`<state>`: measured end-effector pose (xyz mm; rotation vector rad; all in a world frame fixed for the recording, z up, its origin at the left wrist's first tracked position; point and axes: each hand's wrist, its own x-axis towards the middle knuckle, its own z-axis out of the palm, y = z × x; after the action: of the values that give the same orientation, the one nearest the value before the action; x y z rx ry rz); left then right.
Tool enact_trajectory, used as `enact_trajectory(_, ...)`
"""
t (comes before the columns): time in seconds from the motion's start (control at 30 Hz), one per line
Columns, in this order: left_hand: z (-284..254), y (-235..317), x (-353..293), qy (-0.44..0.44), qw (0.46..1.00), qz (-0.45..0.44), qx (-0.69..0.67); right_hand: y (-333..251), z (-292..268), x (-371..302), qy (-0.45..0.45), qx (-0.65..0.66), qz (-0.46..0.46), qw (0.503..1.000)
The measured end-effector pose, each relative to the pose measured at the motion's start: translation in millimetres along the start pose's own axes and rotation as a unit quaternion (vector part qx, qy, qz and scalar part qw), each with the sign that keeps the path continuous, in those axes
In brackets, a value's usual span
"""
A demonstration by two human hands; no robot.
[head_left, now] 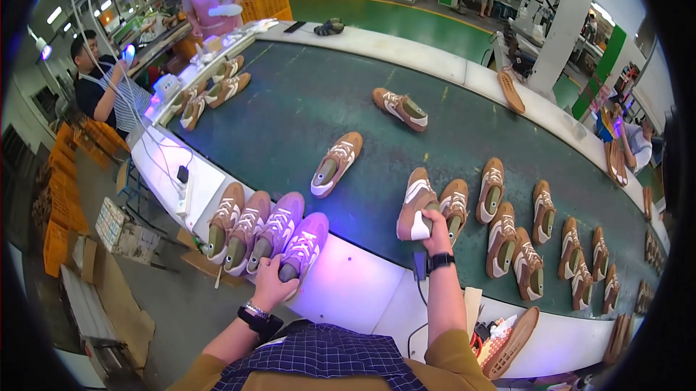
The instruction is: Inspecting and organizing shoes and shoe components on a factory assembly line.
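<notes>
My left hand is closed on the heel end of a brown sneaker with white stripes, lit purple. This sneaker stands at the right end of a row of several like it on the white ledge; next to it is another lilac-lit sneaker. Over the green belt, my right hand grips a second brown sneaker by its heel, its side with white stripes showing. Just to the right of that hand stands a laced brown sneaker. Olive shoe lasts fill the openings of the sneakers.
The dark green belt carries more sneakers, several of them at the right. A loose brown sole lies by the near edge, another sole on the far ledge. A seated person works at the left. Orange crates stand below.
</notes>
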<state>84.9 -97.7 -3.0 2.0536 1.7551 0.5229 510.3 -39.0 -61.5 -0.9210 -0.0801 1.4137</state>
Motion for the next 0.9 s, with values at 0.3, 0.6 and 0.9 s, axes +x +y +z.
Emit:
enact_trajectory(0.3,40.9,-5.2,-9.9,-0.031,0.989,-0.081,-0.118,32.5,48.9,-190.9,-0.175,0.093,0.004,0.980)
enact_trajectory(0.6,-10.3,-2.2,-16.3,-0.207,0.635,-0.223,-0.711,122.5,-34.2,-184.8,-0.120,0.034,0.079,0.989)
enact_trajectory(0.9,-35.3,13.2,-30.5,-0.309,0.621,-0.152,-0.704,86.9,20.1,-218.5,-0.192,0.058,0.139,0.970)
